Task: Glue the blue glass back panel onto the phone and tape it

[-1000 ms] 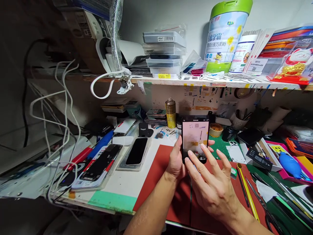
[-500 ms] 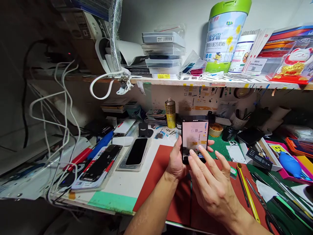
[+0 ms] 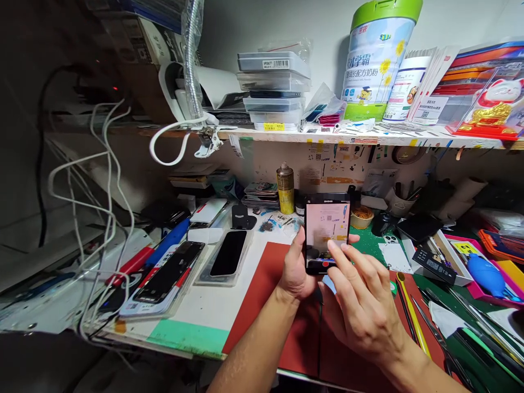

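Note:
A black smartphone [image 3: 323, 226] stands upright in my left hand [image 3: 295, 267], its screen towards me. The thumb lies along the phone's left edge, and fingertips show past its right edge. On the screen is a live camera picture of the wall, with a red button near the bottom. My right hand [image 3: 362, 303] hovers in front of the lower screen with nothing in it, fingers stretched and apart. Its index fingertip is over the glass; whether it touches I cannot tell. Below both hands lies a reddish-brown mat [image 3: 262, 305].
Left on the bench are a dark phone in a clear case [image 3: 229, 254] and a loose phone screen part [image 3: 170, 272]. A yellow spray can [image 3: 285, 188] stands behind. Scissors [image 3: 440, 338], a yellow-handled tool [image 3: 413, 311] and a blue air blower [image 3: 486, 275] are on the right. A shelf [image 3: 262, 134] overhangs the bench.
My right hand has shifted slightly right, its fingers drawn a little together and away from the lower screen. A red button now shows on the display. The left hand and phone have stayed put.

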A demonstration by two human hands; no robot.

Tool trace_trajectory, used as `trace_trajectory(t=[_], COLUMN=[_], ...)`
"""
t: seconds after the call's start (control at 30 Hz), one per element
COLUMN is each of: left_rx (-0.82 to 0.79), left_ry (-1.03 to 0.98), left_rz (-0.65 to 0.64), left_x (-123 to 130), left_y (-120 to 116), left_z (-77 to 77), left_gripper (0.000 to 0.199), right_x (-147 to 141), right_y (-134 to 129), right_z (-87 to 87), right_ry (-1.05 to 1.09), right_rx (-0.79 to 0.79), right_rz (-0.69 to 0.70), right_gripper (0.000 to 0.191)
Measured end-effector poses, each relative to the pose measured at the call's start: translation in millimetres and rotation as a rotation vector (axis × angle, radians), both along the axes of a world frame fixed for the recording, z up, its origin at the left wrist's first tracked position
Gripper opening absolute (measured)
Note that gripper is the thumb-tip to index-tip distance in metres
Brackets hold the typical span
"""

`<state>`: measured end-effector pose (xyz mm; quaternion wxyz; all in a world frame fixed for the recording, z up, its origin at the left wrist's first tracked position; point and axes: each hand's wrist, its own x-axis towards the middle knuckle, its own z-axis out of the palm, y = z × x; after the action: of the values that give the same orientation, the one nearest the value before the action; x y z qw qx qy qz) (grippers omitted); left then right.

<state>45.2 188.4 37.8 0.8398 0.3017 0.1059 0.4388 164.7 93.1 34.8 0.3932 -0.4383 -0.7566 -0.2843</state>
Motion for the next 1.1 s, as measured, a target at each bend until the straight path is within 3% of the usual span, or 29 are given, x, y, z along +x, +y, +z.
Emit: trace_trajectory(t=[0.23,0.57,0.77,0.93,1.1], left_rx=[-0.025,-0.036,-0.025,0.052,0.001], left_ry=[-0.050,-0.054,-0.032,0.002,-0.011], left_rz=[0.051,0.064,0.000,-0.036,0.017], left_x=[5,5,2,-1,0], left_y=[1,3,2,2,4], left_z=[-2.8,-3.1,0.2,-1.8,-5.1], left_gripper=[0.061,0.057,0.069,0.079,0.077], right_x=[1,1,3,2,-1], right_y=[9,5,-4,-5,0], right_z=[23.2,12.2,7.1,-1.7,-3.4], right_ry=[-0.021,0.012,0.024,0.016,0.013], right_rx=[-0.031,-0.023,0.005,-0.015,-0.074], right_rz=[-0.113,-0.087,-0.003,0.045,0.033], right_gripper=[0.029,0.025,0.017,0.021,0.024])
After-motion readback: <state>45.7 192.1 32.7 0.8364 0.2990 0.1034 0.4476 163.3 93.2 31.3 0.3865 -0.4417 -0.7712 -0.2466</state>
